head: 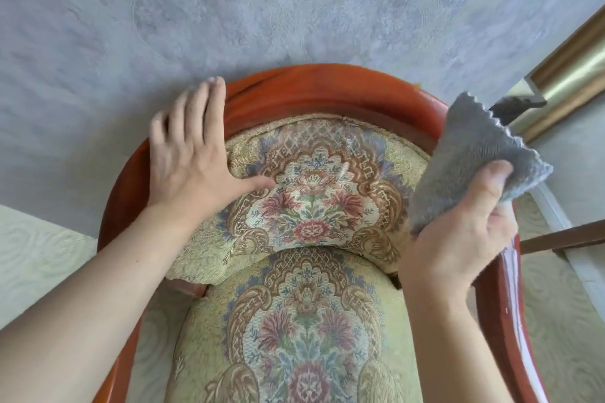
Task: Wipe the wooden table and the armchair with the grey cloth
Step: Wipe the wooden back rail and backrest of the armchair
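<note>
The armchair [314, 91] fills the middle of the head view, with a curved red-brown wooden frame and floral upholstery on its back and seat. My left hand [193, 154] lies flat with fingers spread on the left part of the curved top rail, its thumb resting on the back cushion. My right hand [458, 232] is at the chair's right side, shut on the folded grey cloth [465, 157], which stands up from my fingers beside the right end of the backrest. The wooden table is not in view.
A grey-blue textured wall [262, 3] rises right behind the chair. A gold-coloured frame or moulding [569, 75] runs diagonally at the upper right. A dark wooden bar [563, 237] juts in at the right. Pale patterned flooring [42, 252] shows on both sides.
</note>
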`<act>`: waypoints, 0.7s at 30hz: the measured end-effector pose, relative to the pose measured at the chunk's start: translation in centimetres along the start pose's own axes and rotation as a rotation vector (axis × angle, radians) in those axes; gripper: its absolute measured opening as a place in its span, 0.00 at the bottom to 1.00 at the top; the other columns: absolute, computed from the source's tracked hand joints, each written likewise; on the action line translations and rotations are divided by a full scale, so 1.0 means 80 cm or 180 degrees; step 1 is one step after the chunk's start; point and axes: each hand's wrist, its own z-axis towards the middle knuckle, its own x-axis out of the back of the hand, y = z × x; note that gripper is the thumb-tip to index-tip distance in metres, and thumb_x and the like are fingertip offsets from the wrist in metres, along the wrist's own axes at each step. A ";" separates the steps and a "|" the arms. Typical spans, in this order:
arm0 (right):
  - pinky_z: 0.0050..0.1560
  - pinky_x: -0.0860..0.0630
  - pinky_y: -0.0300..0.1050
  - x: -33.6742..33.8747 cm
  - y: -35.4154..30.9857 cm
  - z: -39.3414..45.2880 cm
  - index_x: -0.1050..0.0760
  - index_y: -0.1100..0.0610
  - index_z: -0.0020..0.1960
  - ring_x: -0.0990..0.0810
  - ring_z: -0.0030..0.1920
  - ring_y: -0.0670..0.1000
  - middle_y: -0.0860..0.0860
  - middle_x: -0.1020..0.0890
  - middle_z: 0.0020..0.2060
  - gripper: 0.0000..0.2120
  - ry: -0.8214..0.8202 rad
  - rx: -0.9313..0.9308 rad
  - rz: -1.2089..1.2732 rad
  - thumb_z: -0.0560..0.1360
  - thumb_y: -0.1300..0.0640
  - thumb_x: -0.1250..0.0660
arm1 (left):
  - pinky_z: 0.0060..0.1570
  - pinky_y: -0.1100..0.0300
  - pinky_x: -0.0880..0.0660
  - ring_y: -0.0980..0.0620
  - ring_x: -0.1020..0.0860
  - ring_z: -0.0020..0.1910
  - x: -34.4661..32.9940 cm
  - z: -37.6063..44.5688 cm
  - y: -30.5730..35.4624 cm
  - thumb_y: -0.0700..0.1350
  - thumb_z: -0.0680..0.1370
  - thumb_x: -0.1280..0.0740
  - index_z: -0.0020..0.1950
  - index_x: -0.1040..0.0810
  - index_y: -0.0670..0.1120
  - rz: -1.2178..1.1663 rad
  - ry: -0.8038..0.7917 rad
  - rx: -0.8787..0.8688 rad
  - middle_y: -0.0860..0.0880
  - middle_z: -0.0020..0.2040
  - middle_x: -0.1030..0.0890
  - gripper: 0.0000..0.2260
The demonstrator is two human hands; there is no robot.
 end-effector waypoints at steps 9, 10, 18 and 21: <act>0.78 0.49 0.58 -0.076 0.106 -0.037 0.39 0.63 0.76 0.46 0.78 0.61 0.62 0.40 0.76 0.24 -0.1230 0.0771 -0.1995 0.83 0.54 0.48 | 0.65 0.39 0.38 0.41 0.38 0.73 -0.024 0.007 0.006 0.82 0.57 0.36 0.82 0.53 0.42 0.0265 0.0310 -0.0011 0.44 0.78 0.43 0.67; 0.77 0.50 0.60 -0.084 0.113 -0.038 0.40 0.65 0.76 0.47 0.78 0.64 0.64 0.40 0.76 0.24 -0.1124 0.0885 -0.2000 0.83 0.55 0.47 | 0.65 0.39 0.38 0.41 0.38 0.72 -0.026 0.007 0.005 0.82 0.57 0.36 0.82 0.52 0.42 0.0291 0.0353 -0.0006 0.44 0.78 0.43 0.67; 0.77 0.51 0.63 -0.112 0.143 -0.064 0.39 0.66 0.75 0.48 0.77 0.66 0.67 0.42 0.75 0.25 -0.1189 0.1269 -0.1890 0.83 0.53 0.49 | 0.65 0.40 0.39 0.42 0.38 0.71 -0.035 0.007 0.007 0.79 0.58 0.33 0.81 0.52 0.42 0.0431 0.0510 0.0003 0.44 0.77 0.43 0.65; 0.77 0.51 0.63 -0.122 0.142 -0.082 0.39 0.65 0.75 0.48 0.78 0.65 0.66 0.42 0.76 0.25 -0.1470 0.1302 -0.1779 0.83 0.54 0.50 | 0.66 0.40 0.39 0.42 0.38 0.71 -0.035 0.006 0.009 0.77 0.60 0.32 0.81 0.52 0.41 0.0480 0.0583 0.0008 0.44 0.78 0.42 0.63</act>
